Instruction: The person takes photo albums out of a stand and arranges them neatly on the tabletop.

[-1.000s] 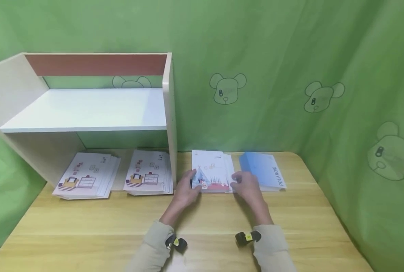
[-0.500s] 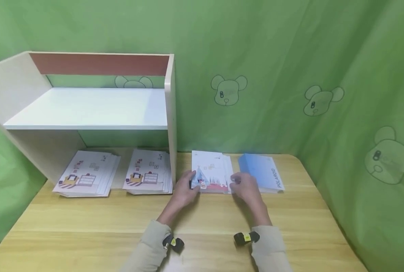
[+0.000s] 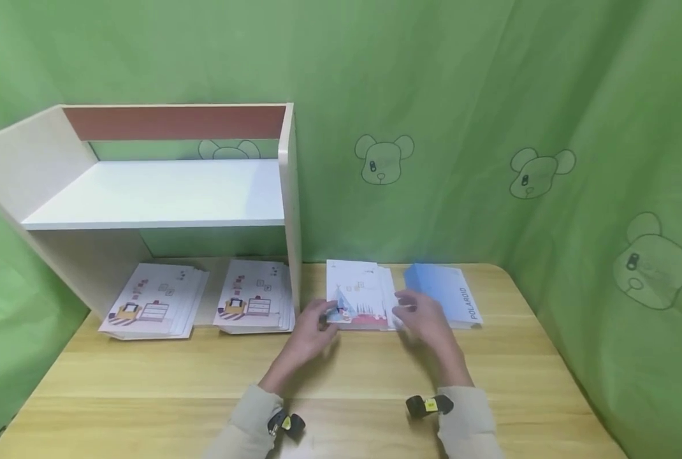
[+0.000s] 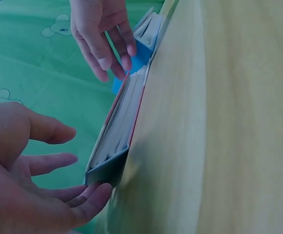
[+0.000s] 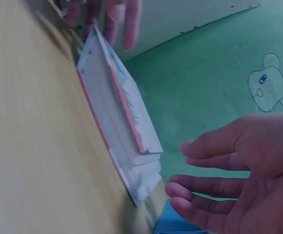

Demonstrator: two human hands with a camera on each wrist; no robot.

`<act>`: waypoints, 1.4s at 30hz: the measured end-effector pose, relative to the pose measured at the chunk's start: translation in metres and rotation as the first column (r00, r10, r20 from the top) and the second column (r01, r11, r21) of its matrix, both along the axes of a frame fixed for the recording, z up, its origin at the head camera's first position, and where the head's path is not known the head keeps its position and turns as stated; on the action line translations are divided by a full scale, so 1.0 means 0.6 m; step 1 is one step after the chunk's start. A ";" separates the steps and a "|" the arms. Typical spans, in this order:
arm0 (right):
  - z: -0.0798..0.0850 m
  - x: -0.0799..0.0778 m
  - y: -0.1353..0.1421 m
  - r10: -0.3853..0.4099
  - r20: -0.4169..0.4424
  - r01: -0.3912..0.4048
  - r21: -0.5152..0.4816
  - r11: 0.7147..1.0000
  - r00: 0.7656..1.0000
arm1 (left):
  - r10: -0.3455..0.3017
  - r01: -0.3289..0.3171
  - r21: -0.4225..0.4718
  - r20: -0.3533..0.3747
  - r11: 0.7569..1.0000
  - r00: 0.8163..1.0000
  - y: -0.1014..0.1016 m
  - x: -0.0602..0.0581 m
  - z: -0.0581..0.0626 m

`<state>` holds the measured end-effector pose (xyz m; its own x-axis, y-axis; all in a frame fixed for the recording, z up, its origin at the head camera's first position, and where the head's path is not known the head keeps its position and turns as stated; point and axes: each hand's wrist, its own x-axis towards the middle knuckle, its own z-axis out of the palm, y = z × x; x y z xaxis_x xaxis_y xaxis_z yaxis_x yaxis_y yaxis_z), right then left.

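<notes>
A small photo album (image 3: 355, 296) with a blue tent and red ground printed on its white cover lies flat on the table, its page edges fanned toward the right. My left hand (image 3: 311, 331) is at its spine side; in the left wrist view the lower fingertips (image 4: 100, 195) are right at the dark spine, while thumb and index stand apart from it. On the other side, my right hand (image 3: 424, 317) is held beside the fanned page edges. In the right wrist view its fingers (image 5: 205, 187) are loosely bent, with nothing between them and the thumb.
A blue-and-white album (image 3: 450, 296) marked POLAROID lies to the right. Two albums with a yellow vehicle on the cover, the left one (image 3: 152, 303) and the right one (image 3: 255, 296), lie under the white shelf (image 3: 163, 191). A green curtain (image 3: 461, 95) hangs behind.
Both hands have loosened and drawn slightly away from the tent album's sides. The album stays in place. The head view has tilted a little, so the scene sits lower.
</notes>
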<state>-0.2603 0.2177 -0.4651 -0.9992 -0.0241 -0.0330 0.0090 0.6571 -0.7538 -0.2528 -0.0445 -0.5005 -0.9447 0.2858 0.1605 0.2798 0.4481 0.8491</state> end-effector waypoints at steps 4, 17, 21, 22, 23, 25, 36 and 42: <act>0.004 -0.003 0.008 0.017 -0.049 -0.019 -0.039 0.999 0.999 | -0.022 0.022 -0.018 -0.005 1.000 1.000 -0.011 0.013 0.006; 0.009 0.021 0.014 0.040 -0.117 -0.058 -0.154 0.986 0.992 | -0.046 0.049 0.047 -0.062 0.998 0.997 -0.034 0.046 0.007; 0.012 0.025 0.011 0.045 -0.140 -0.071 -0.183 0.981 0.989 | -0.049 0.059 0.123 -0.081 0.991 0.995 -0.045 0.050 0.012; 0.014 0.025 0.009 0.045 -0.145 -0.073 -0.193 0.978 0.988 | -0.050 0.062 0.138 -0.085 0.988 0.995 -0.049 0.052 0.014; 0.016 0.026 0.006 0.044 -0.152 -0.075 -0.204 0.976 0.987 | -0.050 0.063 0.151 -0.087 0.986 0.995 -0.053 0.053 0.016; 0.020 0.026 -0.001 0.041 -0.168 -0.080 -0.232 0.969 0.985 | -0.042 0.058 0.177 -0.096 0.982 0.994 -0.062 0.056 0.019; 0.029 0.030 -0.030 0.017 -0.215 -0.077 -0.272 0.959 0.977 | 0.017 0.022 0.281 -0.136 0.960 0.991 -0.090 0.070 0.033; 0.024 0.030 -0.037 0.018 -0.241 -0.087 -0.280 0.956 0.970 | 0.030 0.024 0.340 -0.151 0.940 0.988 -0.102 0.074 0.029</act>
